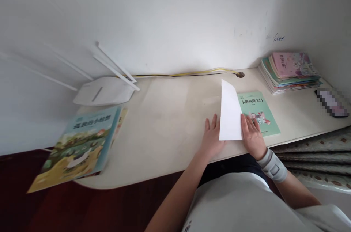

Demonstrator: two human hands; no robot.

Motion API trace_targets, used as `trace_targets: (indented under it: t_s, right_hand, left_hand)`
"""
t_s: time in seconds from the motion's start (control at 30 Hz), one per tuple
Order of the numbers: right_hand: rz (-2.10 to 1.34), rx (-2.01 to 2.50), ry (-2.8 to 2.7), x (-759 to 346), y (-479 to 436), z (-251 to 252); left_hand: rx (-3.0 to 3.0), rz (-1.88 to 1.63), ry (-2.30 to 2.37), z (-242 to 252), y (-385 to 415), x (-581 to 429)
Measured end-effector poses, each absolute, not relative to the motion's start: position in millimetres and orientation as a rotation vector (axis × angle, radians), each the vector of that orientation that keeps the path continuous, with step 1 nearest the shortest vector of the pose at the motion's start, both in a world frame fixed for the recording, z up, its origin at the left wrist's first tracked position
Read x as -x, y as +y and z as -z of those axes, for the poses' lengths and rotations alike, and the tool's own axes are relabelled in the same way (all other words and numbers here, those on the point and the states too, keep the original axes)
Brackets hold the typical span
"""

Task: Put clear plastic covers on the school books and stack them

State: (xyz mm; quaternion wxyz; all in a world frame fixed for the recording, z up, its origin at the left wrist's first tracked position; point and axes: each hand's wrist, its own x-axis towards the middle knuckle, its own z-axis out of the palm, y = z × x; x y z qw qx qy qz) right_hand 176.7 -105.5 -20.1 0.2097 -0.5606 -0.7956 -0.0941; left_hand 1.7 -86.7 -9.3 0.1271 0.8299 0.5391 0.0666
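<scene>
A white sheet of paper [230, 115] stands tilted up between my two hands, its top slightly curved. To its right a green picture book [267, 113] lies on the desk, cover up; I cannot tell whether the two are joined. My left hand [212, 139] is at the sheet's left side, fingers stretched out and partly hidden behind it. With fingers extended, my right hand [252, 135] rests on the book's lower left part, touching or close to the sheet's right edge. A grey wrist brace [273, 165] wraps my right wrist.
The pale desk [161, 129] runs along the wall. At left, a blue-covered picture book [82, 144] overhangs the edge beside a white router [105, 91] with long antennas. A book stack [292, 71] and a phone [331, 103] lie at right. Cables enter a desk hole [240, 75].
</scene>
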Motion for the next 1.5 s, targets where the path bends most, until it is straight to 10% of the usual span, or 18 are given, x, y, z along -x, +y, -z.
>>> trace_targets:
  t_s: [0.63,1.5]
  right_hand:
    - [0.211,0.759,-2.786,-151.6,-94.8,-50.5]
    - [0.220,1.529,-2.522,-165.3,-68.7,-16.9]
  left_hand:
    - [-2.417,-0.301,1.758,26.4,-95.6,8.7]
    - [-2.461,-0.206,1.737,4.9,-96.8,18.2]
